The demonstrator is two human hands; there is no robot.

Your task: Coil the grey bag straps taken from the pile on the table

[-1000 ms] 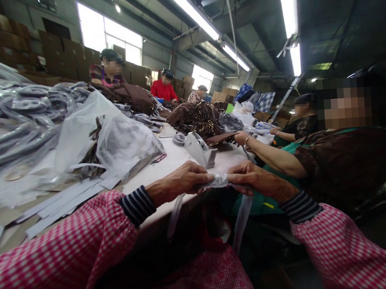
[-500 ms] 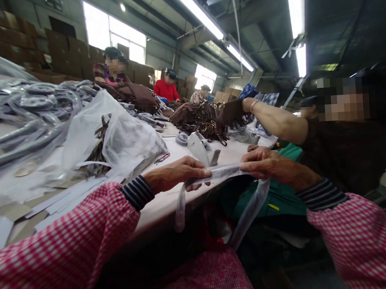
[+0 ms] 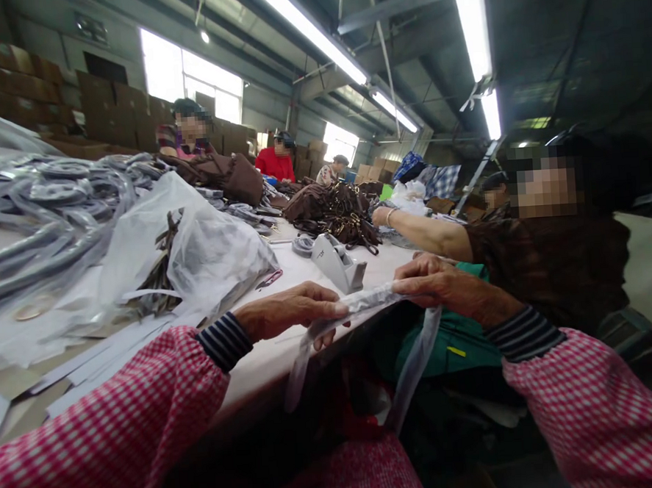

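Observation:
A long strap in a clear plastic sleeve stretches between my hands at the table's front edge. My left hand pinches it on one side, thumb on top. My right hand grips it on the other side, fingers curled over it. Both ends of the sleeved strap hang down below the table edge. Just behind my hands a white tape dispenser stands on the table. What exactly lies inside the sleeve is hard to make out.
Plastic-wrapped grey straps heap at the left, beside a clear bag and paper strips. Brown bags with metal clasps pile up farther back. A co-worker's arm reaches over the table on the right.
The co-worker's arm has moved left and lower, and the brown piece in that hand is no longer seen there. My hands keep their hold on the strap, shifted slightly left in view.

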